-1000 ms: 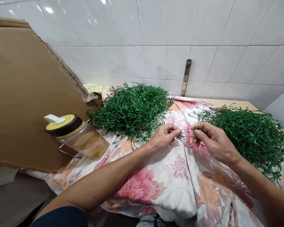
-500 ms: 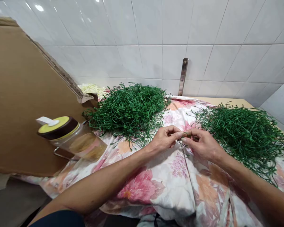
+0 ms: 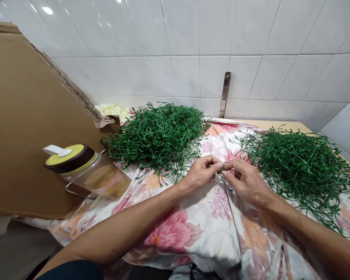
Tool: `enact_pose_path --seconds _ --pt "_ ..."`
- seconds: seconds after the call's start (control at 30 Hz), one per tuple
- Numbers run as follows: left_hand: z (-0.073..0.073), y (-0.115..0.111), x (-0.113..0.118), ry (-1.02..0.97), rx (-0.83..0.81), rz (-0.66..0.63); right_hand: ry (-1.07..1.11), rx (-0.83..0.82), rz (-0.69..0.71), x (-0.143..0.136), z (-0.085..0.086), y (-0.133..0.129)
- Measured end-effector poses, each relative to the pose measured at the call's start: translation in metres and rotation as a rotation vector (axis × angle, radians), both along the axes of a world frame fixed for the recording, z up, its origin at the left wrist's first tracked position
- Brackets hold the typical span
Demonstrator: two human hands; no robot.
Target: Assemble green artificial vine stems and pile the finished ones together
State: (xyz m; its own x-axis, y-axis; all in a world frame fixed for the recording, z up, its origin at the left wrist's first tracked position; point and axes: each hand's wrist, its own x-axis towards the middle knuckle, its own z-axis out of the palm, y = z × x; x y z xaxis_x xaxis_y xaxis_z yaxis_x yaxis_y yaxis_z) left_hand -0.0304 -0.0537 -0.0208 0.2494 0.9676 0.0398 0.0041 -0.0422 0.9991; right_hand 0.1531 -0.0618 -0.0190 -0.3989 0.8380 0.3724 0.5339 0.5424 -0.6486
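My left hand [image 3: 204,172] and my right hand [image 3: 248,182] meet above the cloth, fingertips almost touching. Both are closed in a pinch on a thin green stem [image 3: 228,187], whose loose end hangs down below the fingers. Most of that stem is hidden by the fingers. Beyond my left hand lies a heap of thin, curly green stems [image 3: 160,134] with small knobbed tips. Another heap of the same green stems [image 3: 303,167] spreads out to the right of my right hand.
Flowered cloth [image 3: 177,229] covers the table. A clear jar [image 3: 105,181] with a yellow and brown lid leans at left, beside a tall cardboard box [image 3: 37,124]. Pale small pieces [image 3: 113,111] lie behind. A metal strip [image 3: 225,93] stands against the tiled wall [image 3: 181,74].
My right hand has shifted slightly left, and its fingertips are closer to my left hand's. My left hand is almost where it was, and the heaps have not changed.
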Motion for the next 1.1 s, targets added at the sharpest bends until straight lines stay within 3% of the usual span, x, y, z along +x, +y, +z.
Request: enact_pose_path --seconds 0.3,0.47,0.67,0.77,0.87,0.93,1.1 --pt "-0.008 0.002 -0.001 -0.010 0.025 -0.009 0.029 0.038 0.034 0.003 -0.001 0.003" --pt "-0.014 0.001 -0.001 0.163 0.208 0.067 -0.050 0.167 0.092 0.001 -0.004 0.001" --pt "-0.009 -0.006 -0.003 0.393 0.415 0.078 -0.220 0.255 0.119 0.001 -0.007 -0.005" --pt "-0.011 0.001 -0.008 0.496 0.519 0.159 -0.220 0.271 0.164 -0.005 -0.003 -0.013" --pt "-0.014 0.015 -0.016 0.449 0.440 0.251 -0.154 0.278 0.224 -0.011 0.005 -0.020" --pt "-0.014 0.022 -0.018 0.296 0.331 0.221 -0.078 0.286 0.151 -0.009 0.013 -0.020" --pt "-0.009 0.021 -0.013 0.032 0.037 0.083 -0.075 0.410 -0.252 0.027 0.039 0.005"
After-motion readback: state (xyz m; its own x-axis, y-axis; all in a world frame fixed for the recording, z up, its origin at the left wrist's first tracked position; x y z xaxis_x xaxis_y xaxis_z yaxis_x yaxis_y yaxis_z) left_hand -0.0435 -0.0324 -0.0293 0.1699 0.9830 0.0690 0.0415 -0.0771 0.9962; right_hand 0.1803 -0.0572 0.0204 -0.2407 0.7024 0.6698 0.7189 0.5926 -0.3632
